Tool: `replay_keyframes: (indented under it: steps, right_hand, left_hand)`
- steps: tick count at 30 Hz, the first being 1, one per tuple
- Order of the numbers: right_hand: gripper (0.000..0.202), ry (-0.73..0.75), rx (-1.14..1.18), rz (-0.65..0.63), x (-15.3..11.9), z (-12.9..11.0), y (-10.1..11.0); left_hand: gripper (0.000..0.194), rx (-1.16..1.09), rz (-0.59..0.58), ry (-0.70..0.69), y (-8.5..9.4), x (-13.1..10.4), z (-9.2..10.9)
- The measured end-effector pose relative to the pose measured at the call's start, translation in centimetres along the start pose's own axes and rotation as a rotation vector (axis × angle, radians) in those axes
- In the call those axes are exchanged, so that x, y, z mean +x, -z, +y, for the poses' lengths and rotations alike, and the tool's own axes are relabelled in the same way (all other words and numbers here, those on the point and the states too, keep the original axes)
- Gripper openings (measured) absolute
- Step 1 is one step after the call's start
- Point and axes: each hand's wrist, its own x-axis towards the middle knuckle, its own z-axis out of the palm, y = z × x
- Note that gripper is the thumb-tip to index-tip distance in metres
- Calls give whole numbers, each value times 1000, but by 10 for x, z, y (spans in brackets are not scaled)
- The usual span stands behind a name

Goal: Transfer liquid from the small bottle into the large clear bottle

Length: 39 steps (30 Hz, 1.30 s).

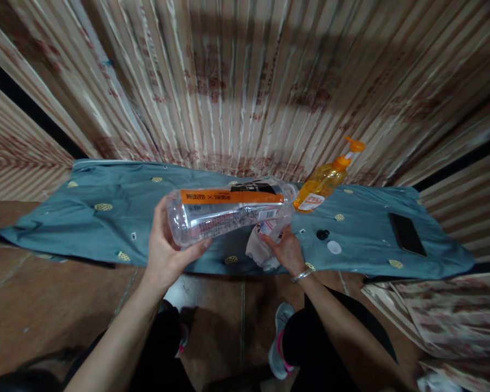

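Observation:
My left hand (167, 239) is wrapped round the base end of a large clear plastic bottle (228, 209) with an orange and black label. The bottle lies nearly level above the cloth, its neck pointing right. Under the neck, the fingers of my right hand (288, 250) are closed on a whitish, crumpled, partly see-through piece (262, 251) with a wavy lower edge and small printing. Its exact kind is unclear. Just beyond the neck stands a pump bottle (322, 182) of yellow-orange liquid with an orange pump head.
A blue-green cloth (204, 261) with yellow pineapple prints covers the narrow table. To the right lie a small black cap (322, 234), a white disc (334, 247) and a black phone (407, 234). Behind rises a wall of stacked flat cardboard (237, 81).

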Motion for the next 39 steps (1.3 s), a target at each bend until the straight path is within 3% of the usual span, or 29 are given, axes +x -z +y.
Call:
replay_keyframes:
  steps: [39]
  right_hand:
    - [62,51,-85,19,0,1,-3]
  left_hand:
    - [93,37,11,-26,0,0,-1]
